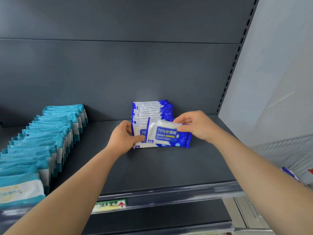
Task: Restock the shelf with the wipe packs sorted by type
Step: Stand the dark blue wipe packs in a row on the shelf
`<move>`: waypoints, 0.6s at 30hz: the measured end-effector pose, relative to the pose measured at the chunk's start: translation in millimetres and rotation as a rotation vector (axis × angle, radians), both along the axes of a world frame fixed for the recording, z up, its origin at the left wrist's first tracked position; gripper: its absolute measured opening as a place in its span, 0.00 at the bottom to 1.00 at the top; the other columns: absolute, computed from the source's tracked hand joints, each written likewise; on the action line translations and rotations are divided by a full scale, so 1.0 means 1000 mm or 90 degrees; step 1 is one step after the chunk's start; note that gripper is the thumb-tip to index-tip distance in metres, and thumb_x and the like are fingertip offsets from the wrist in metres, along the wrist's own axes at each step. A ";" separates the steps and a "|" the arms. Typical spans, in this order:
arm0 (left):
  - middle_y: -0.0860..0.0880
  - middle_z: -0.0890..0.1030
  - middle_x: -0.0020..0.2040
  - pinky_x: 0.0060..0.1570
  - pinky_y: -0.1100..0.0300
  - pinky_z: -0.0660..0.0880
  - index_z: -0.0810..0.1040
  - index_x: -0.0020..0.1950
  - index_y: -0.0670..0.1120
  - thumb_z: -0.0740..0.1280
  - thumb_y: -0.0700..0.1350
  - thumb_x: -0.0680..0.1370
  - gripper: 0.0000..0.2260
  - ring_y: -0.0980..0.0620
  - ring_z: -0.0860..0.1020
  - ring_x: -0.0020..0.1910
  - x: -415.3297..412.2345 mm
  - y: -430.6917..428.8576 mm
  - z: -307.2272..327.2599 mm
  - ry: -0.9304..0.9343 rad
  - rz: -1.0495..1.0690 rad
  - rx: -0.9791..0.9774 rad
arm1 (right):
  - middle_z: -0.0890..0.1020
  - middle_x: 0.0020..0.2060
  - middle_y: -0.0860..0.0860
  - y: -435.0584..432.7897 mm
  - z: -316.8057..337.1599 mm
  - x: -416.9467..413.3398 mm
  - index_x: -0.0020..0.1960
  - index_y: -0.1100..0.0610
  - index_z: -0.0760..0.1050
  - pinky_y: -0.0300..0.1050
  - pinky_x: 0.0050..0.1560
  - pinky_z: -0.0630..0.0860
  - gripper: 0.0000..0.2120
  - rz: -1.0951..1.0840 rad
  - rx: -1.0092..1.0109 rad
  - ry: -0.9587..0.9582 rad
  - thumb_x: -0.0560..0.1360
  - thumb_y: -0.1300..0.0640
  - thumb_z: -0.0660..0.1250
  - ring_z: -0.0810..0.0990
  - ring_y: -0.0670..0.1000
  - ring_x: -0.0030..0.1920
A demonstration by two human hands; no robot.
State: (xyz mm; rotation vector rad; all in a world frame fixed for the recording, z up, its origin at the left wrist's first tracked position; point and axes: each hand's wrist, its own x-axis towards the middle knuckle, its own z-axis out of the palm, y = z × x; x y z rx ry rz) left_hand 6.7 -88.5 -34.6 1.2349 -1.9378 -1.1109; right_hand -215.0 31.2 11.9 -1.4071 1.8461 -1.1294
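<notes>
- On shelf [169, 167]: right hand [196, 126] pinches alcohol wipe pack [166, 136] at top edge
- left hand [124, 138] grips front of blue row [152, 111]
- teal row [47, 138] well left

The shelf [169, 167] and back panel [118, 73] are presenting as dark metal, smooth and matt. The blue packs [167, 135] are showing glossy plastic film, wrinkling and catching light. The teal packs [50, 133] are showing similar film, softer sheen. The rail [169, 195] is appearing as clear glossy plastic, holding a paper label [110, 204]. The basket [279, 146] is showing bare wire.
</notes>
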 end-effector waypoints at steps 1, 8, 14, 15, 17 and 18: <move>0.49 0.81 0.43 0.39 0.53 0.81 0.72 0.49 0.44 0.75 0.44 0.72 0.13 0.52 0.82 0.36 0.000 0.002 0.001 0.044 -0.013 0.031 | 0.85 0.43 0.47 -0.003 -0.004 0.006 0.45 0.53 0.82 0.37 0.50 0.79 0.11 -0.006 0.002 0.032 0.71 0.68 0.70 0.83 0.43 0.44; 0.51 0.82 0.45 0.40 0.53 0.81 0.72 0.51 0.44 0.80 0.50 0.65 0.23 0.51 0.83 0.41 0.004 0.006 -0.002 0.012 -0.032 0.019 | 0.76 0.43 0.42 -0.024 -0.021 0.039 0.46 0.50 0.79 0.36 0.45 0.72 0.11 -0.041 -0.047 0.182 0.67 0.61 0.76 0.77 0.41 0.43; 0.57 0.75 0.58 0.47 0.63 0.76 0.68 0.60 0.50 0.77 0.48 0.70 0.25 0.57 0.77 0.52 0.007 0.001 -0.014 -0.004 -0.026 -0.030 | 0.72 0.60 0.47 -0.019 -0.037 0.031 0.69 0.53 0.64 0.46 0.54 0.77 0.32 -0.159 0.056 0.076 0.71 0.42 0.71 0.76 0.47 0.57; 0.60 0.73 0.59 0.48 0.66 0.74 0.66 0.62 0.53 0.75 0.47 0.72 0.24 0.59 0.76 0.53 0.006 0.002 -0.014 -0.001 -0.053 -0.019 | 0.75 0.59 0.45 -0.020 -0.040 0.031 0.67 0.53 0.66 0.45 0.52 0.78 0.27 -0.129 0.086 0.037 0.73 0.42 0.68 0.78 0.46 0.55; 0.60 0.76 0.61 0.42 0.72 0.72 0.66 0.62 0.56 0.70 0.45 0.76 0.19 0.61 0.77 0.50 0.003 0.000 -0.011 -0.033 -0.127 -0.031 | 0.79 0.60 0.45 -0.025 -0.045 0.031 0.64 0.50 0.67 0.48 0.55 0.78 0.20 -0.084 0.108 -0.023 0.77 0.43 0.63 0.81 0.46 0.53; 0.58 0.77 0.61 0.41 0.73 0.72 0.67 0.65 0.54 0.68 0.44 0.77 0.18 0.61 0.78 0.50 0.001 -0.002 -0.009 -0.041 -0.148 -0.049 | 0.79 0.60 0.45 -0.028 -0.047 0.032 0.65 0.48 0.66 0.50 0.58 0.77 0.19 -0.070 0.110 -0.048 0.77 0.42 0.61 0.81 0.47 0.54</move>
